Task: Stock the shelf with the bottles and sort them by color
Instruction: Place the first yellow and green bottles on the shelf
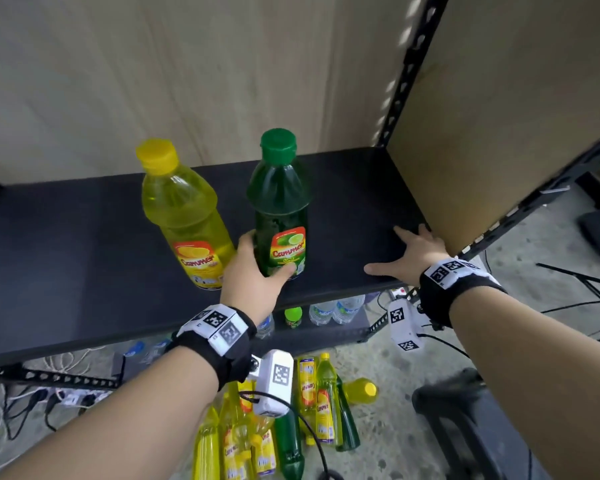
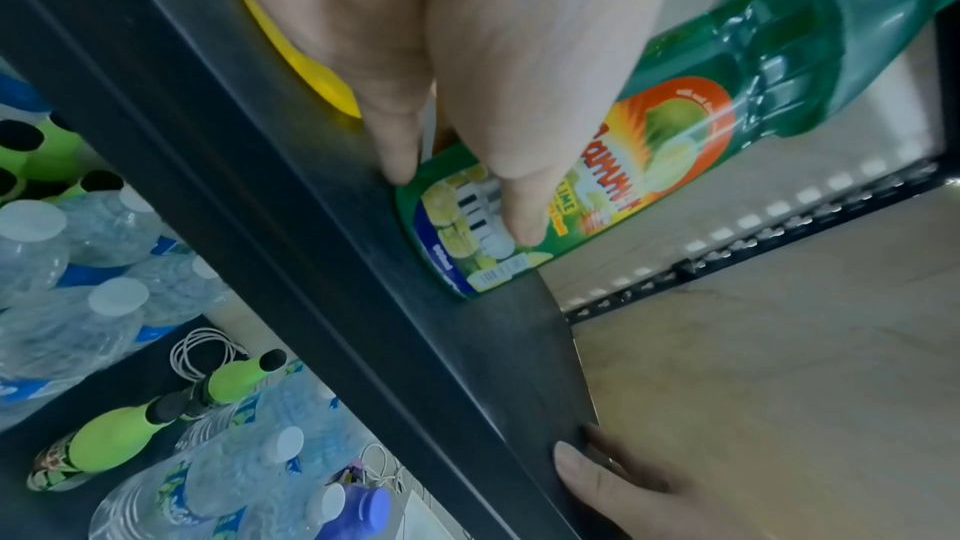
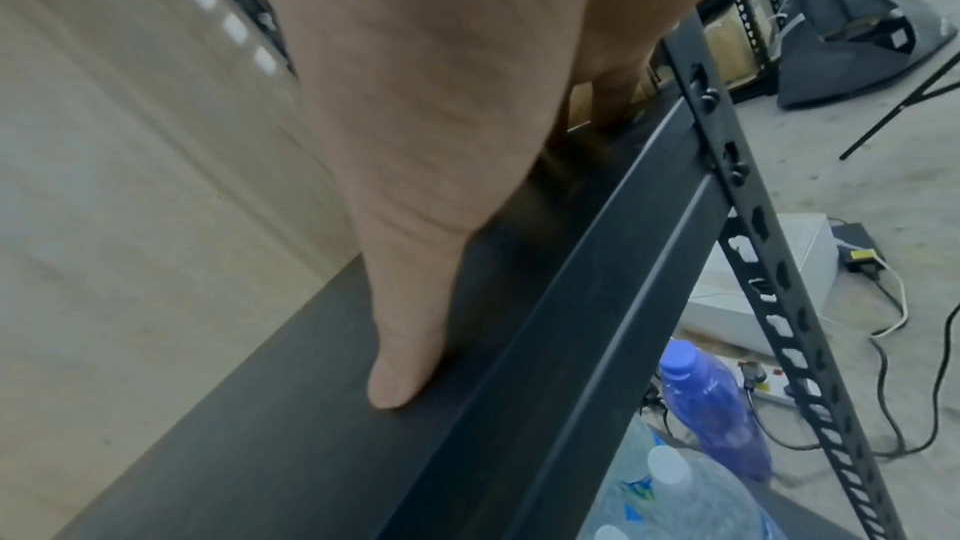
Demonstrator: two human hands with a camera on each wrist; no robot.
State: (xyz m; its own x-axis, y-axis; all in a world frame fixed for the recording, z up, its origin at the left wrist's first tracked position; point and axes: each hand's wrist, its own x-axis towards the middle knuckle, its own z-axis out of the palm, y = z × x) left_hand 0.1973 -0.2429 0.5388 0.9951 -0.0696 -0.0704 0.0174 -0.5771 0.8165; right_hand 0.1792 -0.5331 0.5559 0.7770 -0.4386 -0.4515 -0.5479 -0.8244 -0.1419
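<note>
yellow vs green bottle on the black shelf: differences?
Colour: the yellow bottle has yellow liquid and a yellow cap; the green bottle is dark green with a green cap.
Label: the yellow bottle's shows lemons, the green bottle's a lime.
Contact: the left hand grips the green bottle low down; the yellow bottle stands free beside it.
Shared: same shape and brand, both upright near the front of the shelf. The right hand rests flat on the shelf.

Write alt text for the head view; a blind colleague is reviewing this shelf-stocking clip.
A person's left hand grips a green bottle standing on a dark shelf, just right of a yellow bottle. The right hand rests flat, fingers spread, near the shelf's right end. More yellow and green bottles lie on the floor below.
</note>
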